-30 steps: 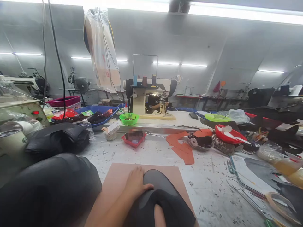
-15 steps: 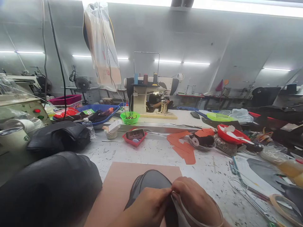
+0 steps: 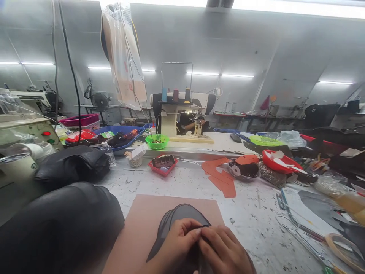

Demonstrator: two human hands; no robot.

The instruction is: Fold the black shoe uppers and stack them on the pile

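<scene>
A stack of flat, dark grey pieces with rounded ends (image 3: pixel 189 213), like cut leather, lies on a pinkish board (image 3: pixel 137 217). Over the near part of the stack, my left hand (image 3: pixel 182 238) is closed, thumb and forefinger pinched on the edge of a dark piece. My right hand (image 3: pixel 224 247) meets it there, its bent fingers closed on the same edge. Between the hands the near part of this piece runs down out of view. Both hands hide much of the edge they hold.
Left of the board sits a large folded black leather bundle (image 3: pixel 62 224). Beyond lie a red tray (image 3: pixel 162 171) with a phone, orange cut pieces (image 3: pixel 219 177) and a red bowl (image 3: pixel 281 161). A tape roll (image 3: pixel 342 247) is at right; a sewing machine (image 3: pixel 168 121) stands behind.
My right hand has turned and shifted left, close against my left fingers. The pale strip that looped around my right hand no longer shows. My left fingers have moved slightly up.
</scene>
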